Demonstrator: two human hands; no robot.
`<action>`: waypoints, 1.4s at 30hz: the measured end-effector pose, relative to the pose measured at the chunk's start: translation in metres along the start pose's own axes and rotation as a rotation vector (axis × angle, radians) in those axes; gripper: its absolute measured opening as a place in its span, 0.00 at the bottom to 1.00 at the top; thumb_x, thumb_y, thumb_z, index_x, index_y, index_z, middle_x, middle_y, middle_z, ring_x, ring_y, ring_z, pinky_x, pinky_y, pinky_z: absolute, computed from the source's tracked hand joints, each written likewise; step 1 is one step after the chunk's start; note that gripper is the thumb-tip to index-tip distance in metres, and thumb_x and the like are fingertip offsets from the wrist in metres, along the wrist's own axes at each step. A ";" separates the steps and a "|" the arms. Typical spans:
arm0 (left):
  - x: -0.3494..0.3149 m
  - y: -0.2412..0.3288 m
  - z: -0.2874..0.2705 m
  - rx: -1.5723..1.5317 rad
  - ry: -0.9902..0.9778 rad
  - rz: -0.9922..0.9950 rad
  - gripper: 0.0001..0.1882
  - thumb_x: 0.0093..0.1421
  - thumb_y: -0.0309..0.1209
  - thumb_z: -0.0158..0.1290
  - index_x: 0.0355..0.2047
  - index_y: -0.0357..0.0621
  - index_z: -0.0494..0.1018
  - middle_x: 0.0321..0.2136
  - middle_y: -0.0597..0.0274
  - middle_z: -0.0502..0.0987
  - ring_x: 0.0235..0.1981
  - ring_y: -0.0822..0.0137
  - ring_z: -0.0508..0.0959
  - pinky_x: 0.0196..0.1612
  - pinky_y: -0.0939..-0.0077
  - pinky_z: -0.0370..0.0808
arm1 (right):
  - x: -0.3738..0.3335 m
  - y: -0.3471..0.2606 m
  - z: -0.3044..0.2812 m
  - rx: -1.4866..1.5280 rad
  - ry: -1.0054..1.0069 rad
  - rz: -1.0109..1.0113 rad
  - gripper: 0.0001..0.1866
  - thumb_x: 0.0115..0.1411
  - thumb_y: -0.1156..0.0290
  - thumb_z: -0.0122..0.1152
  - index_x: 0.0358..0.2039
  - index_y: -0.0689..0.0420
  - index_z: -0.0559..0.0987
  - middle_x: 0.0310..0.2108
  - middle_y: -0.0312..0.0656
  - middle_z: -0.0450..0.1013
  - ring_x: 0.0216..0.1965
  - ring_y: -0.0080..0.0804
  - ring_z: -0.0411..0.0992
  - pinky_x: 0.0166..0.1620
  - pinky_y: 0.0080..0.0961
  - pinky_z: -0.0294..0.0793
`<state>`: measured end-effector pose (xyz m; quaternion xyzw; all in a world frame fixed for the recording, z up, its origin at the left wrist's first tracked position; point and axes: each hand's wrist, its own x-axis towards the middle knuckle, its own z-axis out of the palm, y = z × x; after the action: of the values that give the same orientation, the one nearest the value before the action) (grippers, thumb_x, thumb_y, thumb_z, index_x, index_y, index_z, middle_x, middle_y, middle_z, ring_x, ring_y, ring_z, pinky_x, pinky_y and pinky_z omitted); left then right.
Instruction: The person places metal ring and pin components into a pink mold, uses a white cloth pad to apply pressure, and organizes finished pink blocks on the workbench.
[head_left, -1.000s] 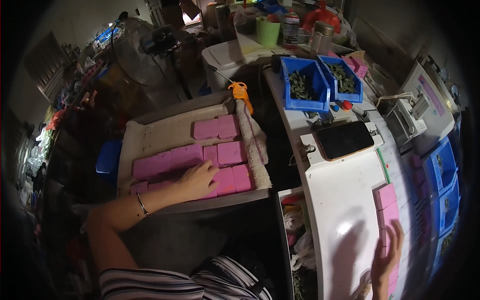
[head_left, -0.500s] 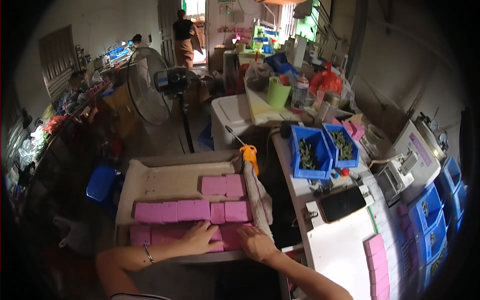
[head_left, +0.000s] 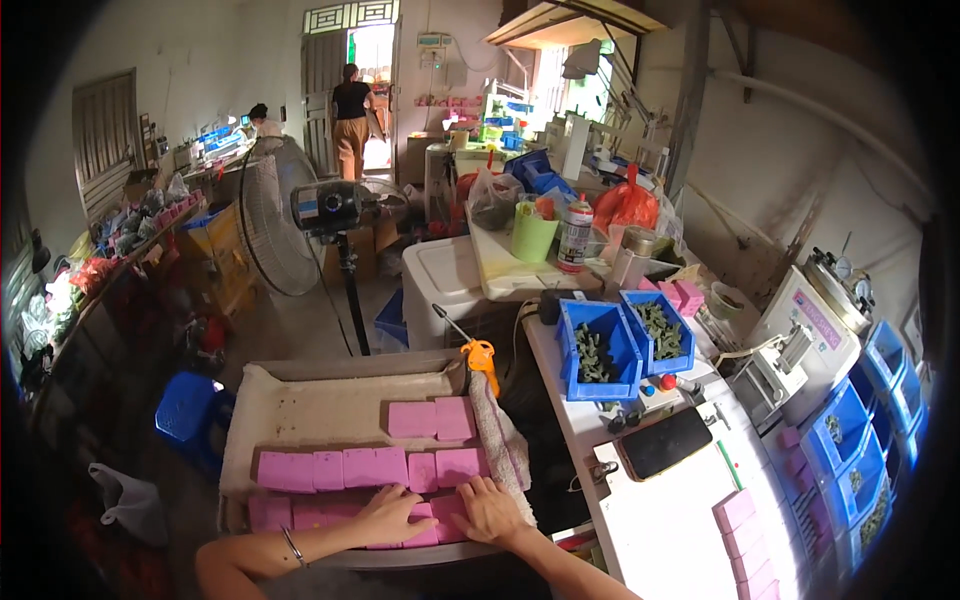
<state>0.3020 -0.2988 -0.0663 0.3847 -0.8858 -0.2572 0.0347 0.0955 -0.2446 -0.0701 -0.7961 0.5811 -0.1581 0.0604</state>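
Observation:
Pink blocks stand in rows in a shallow, cloth-lined tray (head_left: 310,410) in front of me. My left hand (head_left: 390,515) lies over the near row of pink blocks (head_left: 270,513), its fingers apart and touching the tops. Beside it, my right hand (head_left: 490,510) rests at the right end of that row, fingers spread over the last block. Both hands partly cover the blocks under them. Beyond them runs a middle row of pink blocks (head_left: 374,468). Two more pink blocks (head_left: 412,420) sit farther back. A pale towel (head_left: 498,435) hangs over the tray's right edge.
An orange-handled air gun (head_left: 481,358) sits at the tray's back right corner. On the right-hand table are blue bins (head_left: 600,385) of small dark green pieces, a black phone (head_left: 665,443) and more pink blocks (head_left: 742,535). A standing fan (head_left: 330,208) is behind the tray.
The view has tilted up, so the scene sits lower in the picture. Both hands stay on the near row, with only slight shifts of the fingers.

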 end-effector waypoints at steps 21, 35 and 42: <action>-0.004 -0.003 0.011 -0.040 0.072 -0.182 0.34 0.46 0.57 0.54 0.41 0.38 0.73 0.42 0.35 0.68 0.47 0.43 0.66 0.49 0.54 0.65 | 0.021 0.028 0.010 0.366 -0.153 -0.039 0.16 0.49 0.59 0.55 0.31 0.58 0.70 0.30 0.54 0.73 0.34 0.56 0.71 0.39 0.44 0.69; 0.004 -0.004 -0.018 0.143 -0.175 -0.037 0.36 0.44 0.56 0.57 0.38 0.32 0.69 0.37 0.42 0.73 0.42 0.48 0.72 0.46 0.57 0.68 | 0.008 0.001 0.020 -0.085 0.170 -0.260 0.25 0.54 0.46 0.47 0.26 0.60 0.70 0.26 0.44 0.70 0.29 0.36 0.70 0.29 0.29 0.71; 0.018 -0.037 0.001 0.074 -0.048 0.418 0.15 0.51 0.33 0.56 0.37 0.39 0.73 0.29 0.46 0.75 0.33 0.51 0.75 0.35 0.63 0.71 | -0.012 -0.017 -0.070 0.020 0.672 -0.240 0.19 0.54 0.55 0.48 0.27 0.60 0.69 0.25 0.43 0.68 0.30 0.37 0.68 0.28 0.28 0.70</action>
<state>0.3133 -0.3323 -0.0873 0.1874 -0.9557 -0.2208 0.0518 0.0848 -0.2221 -0.0018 -0.7616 0.4691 -0.4227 -0.1454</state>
